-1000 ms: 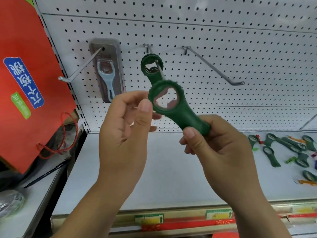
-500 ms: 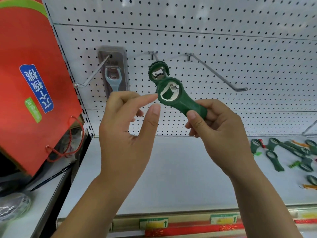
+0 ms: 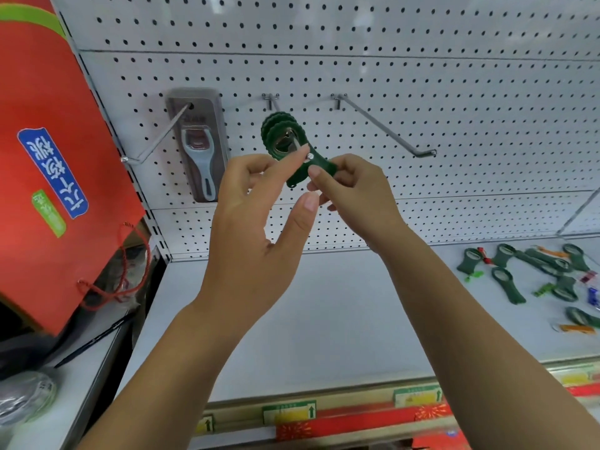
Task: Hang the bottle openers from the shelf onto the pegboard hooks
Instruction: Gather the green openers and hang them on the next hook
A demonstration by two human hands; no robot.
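Note:
My right hand point(image 3: 354, 193) pinches the handle of a green bottle opener point(image 3: 303, 167) whose ring head is threaded over the middle pegboard hook point(image 3: 310, 155). Another green opener point(image 3: 276, 125) hangs behind it on the same hook. My left hand point(image 3: 256, 219) is raised beside them, its forefinger touching the hook's tip and its thumb held apart. Several more green openers point(image 3: 532, 274) lie on the white shelf point(image 3: 341, 319) at the right.
A bare hook point(image 3: 389, 128) juts out to the right of the middle one. A left hook point(image 3: 156, 141) carries a packaged grey opener point(image 3: 199, 147). A red paper bag point(image 3: 48, 170) hangs at the far left. Price tags line the shelf's front edge point(image 3: 324, 414).
My right hand carried the green opener up and away from me and slid its ring onto the middle hook. My left hand let go of the opener's head and moved to the hook's tip.

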